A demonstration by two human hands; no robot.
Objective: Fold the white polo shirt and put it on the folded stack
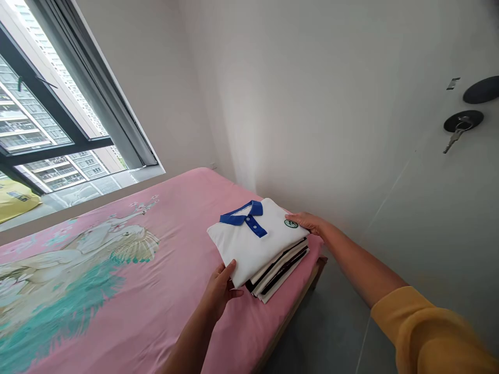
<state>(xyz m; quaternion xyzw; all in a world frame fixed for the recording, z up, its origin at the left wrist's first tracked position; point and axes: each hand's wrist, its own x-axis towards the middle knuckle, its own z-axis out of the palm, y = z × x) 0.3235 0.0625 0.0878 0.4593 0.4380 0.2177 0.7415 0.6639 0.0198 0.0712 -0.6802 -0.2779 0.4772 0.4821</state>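
Observation:
A folded white polo shirt (249,254) with a blue collar, blue button placket and round dark chest badge lies on top of a stack of folded clothes (278,275). The stack, in cream and black layers, rests near the edge of the bed. My left hand (221,291) grips the shirt's near left corner, thumb on top and fingers apart beneath. At the opposite side, my right hand (307,221) holds the shirt's right edge beside the badge; its thumb is hidden.
A pink bedsheet (179,259) with a white and teal bird print covers the bed. Right of it are grey floor (331,311) and a pale door with a key (454,139) in its lock. A yellow item (15,200) lies on the windowsill at left.

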